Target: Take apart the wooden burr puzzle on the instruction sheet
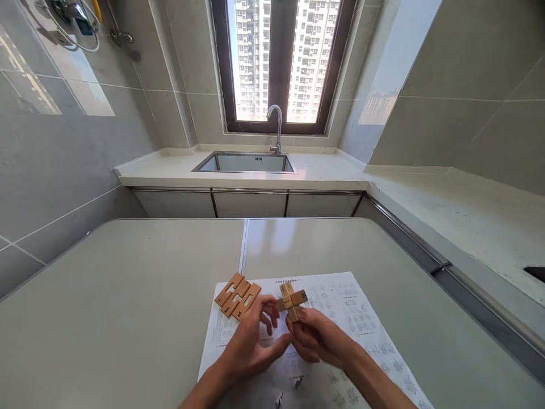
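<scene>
Now | right hand (317,336) grip holds wooden cross (292,301), long bar upright | left hand (255,339) open

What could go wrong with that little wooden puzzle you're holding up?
The right hand pinches the crossed wooden puzzle only from below, up off the instruction sheet, so the interlocked bars might slip apart or drop. The left hand hovers open close beside it and could bump it. The three loose notched pieces lie at the sheet's corner just in front of the left fingers, so a nudge may scatter them.
</scene>
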The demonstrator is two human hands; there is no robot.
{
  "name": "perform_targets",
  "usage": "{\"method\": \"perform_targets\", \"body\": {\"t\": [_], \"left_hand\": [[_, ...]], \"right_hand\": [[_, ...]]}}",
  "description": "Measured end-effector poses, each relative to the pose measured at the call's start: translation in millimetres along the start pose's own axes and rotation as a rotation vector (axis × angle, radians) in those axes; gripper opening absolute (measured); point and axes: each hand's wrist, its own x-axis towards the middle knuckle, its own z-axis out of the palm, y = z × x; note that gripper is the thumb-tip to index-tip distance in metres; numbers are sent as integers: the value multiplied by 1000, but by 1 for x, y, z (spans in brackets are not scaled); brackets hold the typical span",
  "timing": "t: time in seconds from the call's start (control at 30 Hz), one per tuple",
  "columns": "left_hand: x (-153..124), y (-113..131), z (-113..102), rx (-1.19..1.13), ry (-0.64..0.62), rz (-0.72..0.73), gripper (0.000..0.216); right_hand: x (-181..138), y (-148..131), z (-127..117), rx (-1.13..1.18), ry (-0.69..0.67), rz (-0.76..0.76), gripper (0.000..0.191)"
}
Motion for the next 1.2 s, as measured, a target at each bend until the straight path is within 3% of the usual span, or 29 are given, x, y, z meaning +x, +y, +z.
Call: {"method": "perform_targets", "body": {"t": [0.07,0.2,0.4,0.5,0.63,0.93,1.2], "left_hand": [[0,5,-2,-154,-69,25,70],[3,11,-5,-492,-236,11,86],[4,18,-6,-588,-297,-100,74],[5,17,-5,-665,-310,-69,81],[6,13,-3,-686,-330,-25,74],[3,6,-4,-600,-222,-40,64],[3,11,3,-405,26,26,52]], "right_hand": [[-1,1,0,-11,-48,-4,40],[-5,0,3,-65,-136,62,52],[-8,2,3,-128,-246,108,46],[-9,1,2,-183,-238,118,44],[-10,-3,5,-274,-182,195,32],[-10,-1,9,-506,-85,102,37],[-4,5,16,-638,201,-82,27]]}}
